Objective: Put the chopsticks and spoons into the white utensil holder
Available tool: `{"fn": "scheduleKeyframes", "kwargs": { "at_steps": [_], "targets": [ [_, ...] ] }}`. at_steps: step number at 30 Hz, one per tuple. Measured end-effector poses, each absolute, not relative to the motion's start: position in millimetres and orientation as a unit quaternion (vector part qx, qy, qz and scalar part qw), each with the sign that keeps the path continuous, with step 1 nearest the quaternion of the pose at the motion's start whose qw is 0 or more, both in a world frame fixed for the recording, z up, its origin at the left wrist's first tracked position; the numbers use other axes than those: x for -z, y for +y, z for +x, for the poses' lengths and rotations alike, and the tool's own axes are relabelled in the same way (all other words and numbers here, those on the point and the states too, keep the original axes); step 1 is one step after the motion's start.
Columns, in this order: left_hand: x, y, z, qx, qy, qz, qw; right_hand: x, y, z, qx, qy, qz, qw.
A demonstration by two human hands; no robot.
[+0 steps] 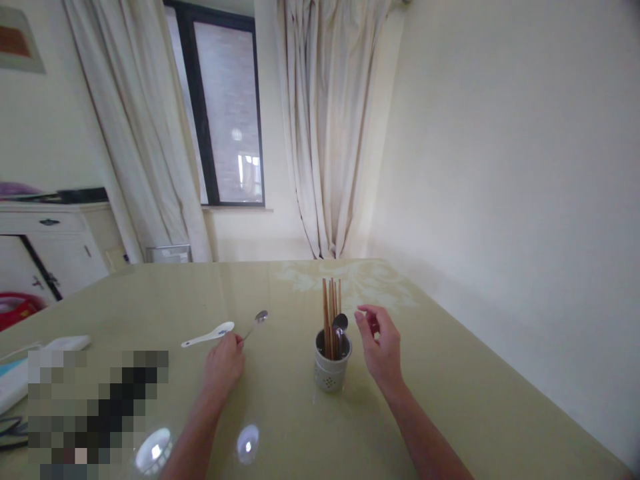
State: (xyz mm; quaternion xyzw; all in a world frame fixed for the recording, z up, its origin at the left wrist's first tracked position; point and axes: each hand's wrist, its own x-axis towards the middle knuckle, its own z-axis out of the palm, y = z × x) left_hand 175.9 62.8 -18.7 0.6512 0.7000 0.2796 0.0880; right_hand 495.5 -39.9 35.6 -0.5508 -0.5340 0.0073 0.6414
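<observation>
My left hand is closed on the handle of a metal spoon, whose bowl points away to the right over the table. Just beyond that hand lies a white ceramic spoon with a small dark mark. Right of centre stands a light perforated utensil holder, upright, with several wooden chopsticks and some metal spoons in it. Beside the holder, to its right, my right hand is raised with thumb and fingers apart and nothing between them.
The greenish table has a glossy cover with light reflections. At its left lie a white object and a pixelated patch. A white wall runs along the right edge. Behind are curtains, a window and a white cabinet.
</observation>
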Motion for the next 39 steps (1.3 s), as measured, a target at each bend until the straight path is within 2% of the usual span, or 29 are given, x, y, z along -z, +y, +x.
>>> {"fn": "scheduleKeyframes", "kwargs": {
  "at_steps": [2, 3, 4, 6, 8, 11, 16, 25, 28, 32, 35, 39],
  "targets": [
    [6.8, 55.2, 195.1, -0.353, 0.664, 0.649, 0.118, -37.6, -46.3, 491.8, 0.04, -0.548, -0.525, 0.65],
    [0.3, 48.4, 206.6, -0.428, 0.624, 0.636, 0.151, -38.1, -49.6, 489.0, 0.052, -0.568, -0.507, 0.646],
    [-5.6, 39.6, 218.7, -0.5, 0.568, 0.624, 0.193, -38.2, -52.9, 485.5, 0.054, -0.591, -0.489, 0.64],
    [-14.3, 17.4, 242.9, -0.566, 0.463, 0.627, 0.268, -37.2, -58.5, 477.1, 0.028, -0.631, -0.454, 0.629],
    [-17.2, -5.8, 263.6, -0.582, 0.379, 0.657, 0.293, -34.9, -62.3, 468.3, -0.02, -0.65, -0.426, 0.63],
    [-14.0, -30.1, 282.2, -0.595, 0.284, 0.706, 0.258, -30.7, -64.5, 458.5, -0.087, -0.619, -0.401, 0.67],
    [-9.4, -36.7, 286.6, -0.614, 0.23, 0.722, 0.218, -33.1, -62.9, 455.8, -0.175, -0.545, -0.404, 0.714],
    [-11.4, -42.7, 290.6, -0.613, 0.208, 0.719, 0.255, -44.0, -64.6, 458.3, -0.165, -0.499, -0.404, 0.748],
    [-14.4, -23.8, 278.6, -0.601, 0.27, 0.721, 0.214, -49.5, -62.1, 466.8, -0.125, -0.435, -0.386, 0.804],
    [-9.4, 26.9, 234.6, -0.536, 0.5, 0.672, 0.1, -59.2, -56.3, 482.1, -0.058, -0.352, -0.367, 0.859],
    [8.3, 54.9, 197.6, -0.36, 0.678, 0.641, 0.007, -59.5, -54.4, 484.8, -0.053, -0.375, -0.399, 0.835],
    [36.3, 62.7, 172.6, -0.22, 0.748, 0.625, -0.036, -49.6, -52.8, 478.3, -0.091, -0.45, -0.421, 0.782]
  ]
}}
